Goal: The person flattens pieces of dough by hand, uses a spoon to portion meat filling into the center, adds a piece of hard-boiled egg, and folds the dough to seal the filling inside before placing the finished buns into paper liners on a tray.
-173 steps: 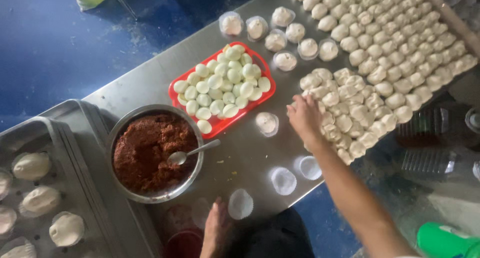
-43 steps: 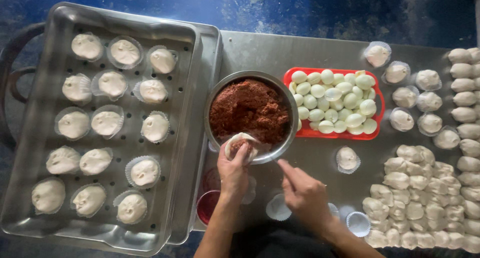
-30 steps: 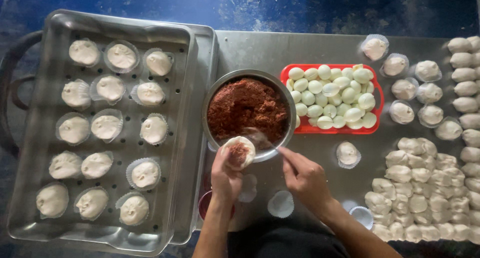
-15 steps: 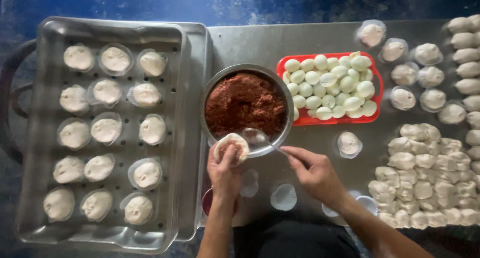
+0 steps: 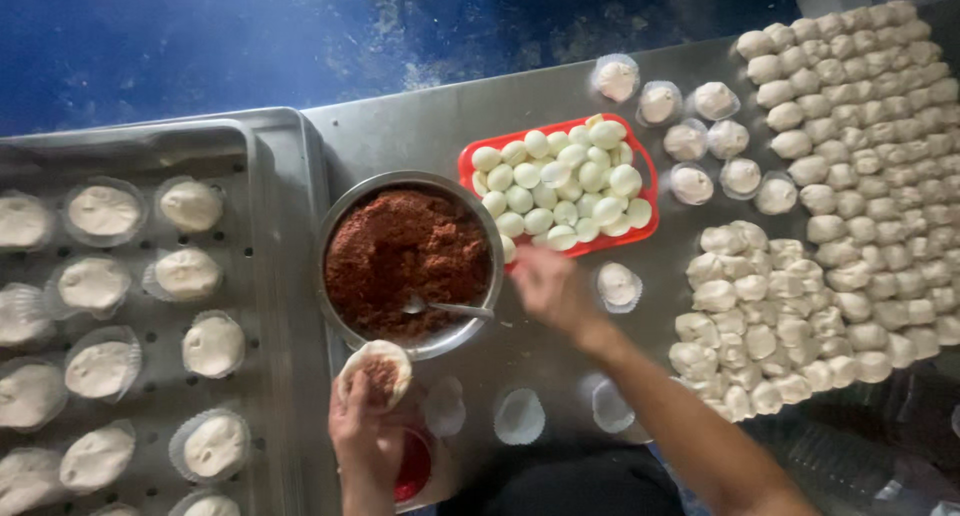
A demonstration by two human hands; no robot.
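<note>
Below the metal bowl (image 5: 410,261), near the bottom edge of the view, the left hand (image 5: 368,438) is cupping a flat round of dough (image 5: 376,369) with a dab of red-brown filling now sitting in its middle — half a second ago the round was still plain white and the right hand was working the spoon beside it. Since then the right hand (image 5: 548,284) has let go of the spoon (image 5: 445,307), which is lying in the bowl with its handle pointing right, and the hand is moving up toward the red tray (image 5: 640,166) of peeled white eggs (image 5: 560,181); it is blurred, so I cannot tell how far its fingers are open or whether they are holding anything. The left hand's fingers are curling loosely under the dough, thumb at its lower edge. The dough is pale, thin and slightly dished, its rim just touching the bowl's near side. Off to the left, the steel tray (image 5: 285,226) is holding finished buns in paper cups — and rows of small dough pieces (image 5: 860,126) are covering the table on the right.
</note>
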